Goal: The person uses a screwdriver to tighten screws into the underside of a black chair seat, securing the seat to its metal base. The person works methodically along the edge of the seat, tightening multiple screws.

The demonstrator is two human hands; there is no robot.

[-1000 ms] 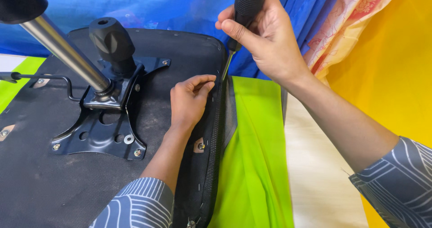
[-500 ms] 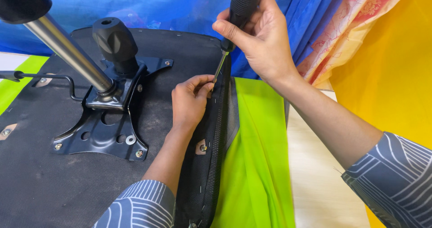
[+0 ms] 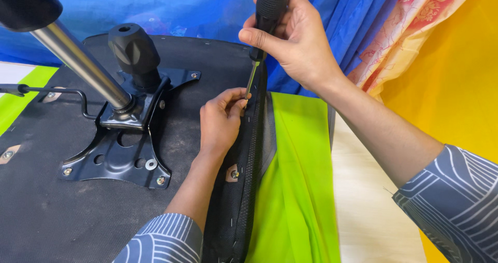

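Observation:
An upturned black office chair seat (image 3: 62, 216) lies before me, underside up. My right hand (image 3: 295, 39) grips the black handle of a screwdriver (image 3: 267, 14), held upright with its shaft pointing down at the seat's right edge. My left hand (image 3: 220, 120) rests on the seat beside that edge, fingers curled around the screwdriver tip. A black metal mounting plate (image 3: 122, 156) is bolted to the seat, with a chrome gas cylinder (image 3: 78, 60) and a black knob (image 3: 132, 50) rising from it.
A thin lever (image 3: 52, 90) sticks out left of the plate. Lime green cloth (image 3: 295, 190) and a pale wooden board (image 3: 363, 206) lie right of the seat. Blue sheeting (image 3: 181, 8), floral fabric (image 3: 410, 29) and yellow cloth (image 3: 456, 86) hang behind.
My right hand and the screwdriver have risen slightly in the view and tilted more upright; my left fingers stay at the tip on the seat edge. The view has shifted slightly.

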